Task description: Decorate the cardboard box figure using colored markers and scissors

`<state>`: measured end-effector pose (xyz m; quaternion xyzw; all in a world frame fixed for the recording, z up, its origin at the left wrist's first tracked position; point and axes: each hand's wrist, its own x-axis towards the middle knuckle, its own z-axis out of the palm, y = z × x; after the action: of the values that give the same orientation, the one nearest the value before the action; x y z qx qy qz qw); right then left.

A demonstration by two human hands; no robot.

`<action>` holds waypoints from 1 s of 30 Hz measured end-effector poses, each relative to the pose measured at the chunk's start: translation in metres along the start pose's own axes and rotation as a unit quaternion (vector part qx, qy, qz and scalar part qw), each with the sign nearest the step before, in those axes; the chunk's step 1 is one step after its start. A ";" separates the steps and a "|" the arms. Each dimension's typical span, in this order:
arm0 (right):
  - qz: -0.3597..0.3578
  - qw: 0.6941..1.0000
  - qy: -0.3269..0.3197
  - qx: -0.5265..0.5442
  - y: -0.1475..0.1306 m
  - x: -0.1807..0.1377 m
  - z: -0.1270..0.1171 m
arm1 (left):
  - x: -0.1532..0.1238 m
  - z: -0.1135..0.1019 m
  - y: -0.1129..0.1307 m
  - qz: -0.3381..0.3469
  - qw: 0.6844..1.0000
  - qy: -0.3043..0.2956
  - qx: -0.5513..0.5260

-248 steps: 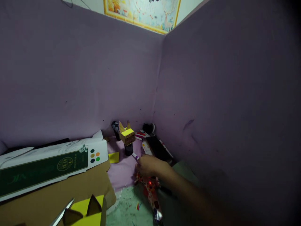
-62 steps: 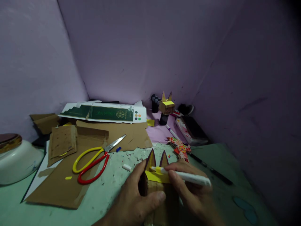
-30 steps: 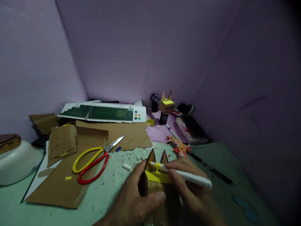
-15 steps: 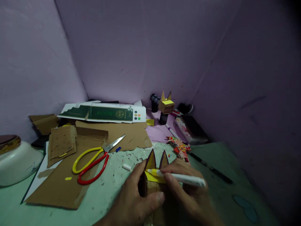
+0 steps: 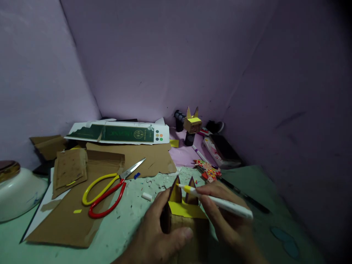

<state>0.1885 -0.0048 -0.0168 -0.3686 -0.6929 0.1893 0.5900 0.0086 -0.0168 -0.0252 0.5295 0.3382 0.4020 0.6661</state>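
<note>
Marker (image 5: 233, 208) raised to cardboard ear (image 5: 175, 195); green panel lettering (image 5: 145, 135) unreadable.

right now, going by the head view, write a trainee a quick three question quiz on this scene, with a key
1. True or false: the left hand holds nothing.
2. Pick one. The handles of the scissors are:
a) both red
b) one yellow, one red
c) both black
3. Toward which of the two nearer cardboard ears, left or right in the view, does the white marker in the right hand point?

Key
1. False; it grips a cardboard box.
2. b
3. The left one.
</note>
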 end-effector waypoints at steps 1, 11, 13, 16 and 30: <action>0.005 1.000 0.006 0.007 0.002 -0.002 0.000 | 0.000 0.000 0.000 0.003 1.000 -0.003 -0.004; -0.026 1.000 -0.008 -0.004 0.003 0.001 -0.002 | -0.001 0.001 0.000 0.006 1.000 0.004 -0.006; -0.024 1.000 -0.006 -0.016 0.002 0.001 -0.003 | 0.000 0.000 0.000 0.009 1.000 0.007 0.002; -0.021 0.998 -0.030 -0.051 0.000 0.003 -0.007 | 0.000 0.000 0.000 0.007 1.000 0.016 0.017; -0.033 0.997 -0.037 -0.056 -0.004 0.006 -0.007 | 0.000 -0.001 0.001 -0.007 1.000 0.012 0.007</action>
<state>0.1942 -0.0041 -0.0084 -0.3709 -0.7357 0.1439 0.5482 0.0081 -0.0161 -0.0238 0.5265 0.3532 0.4011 0.6611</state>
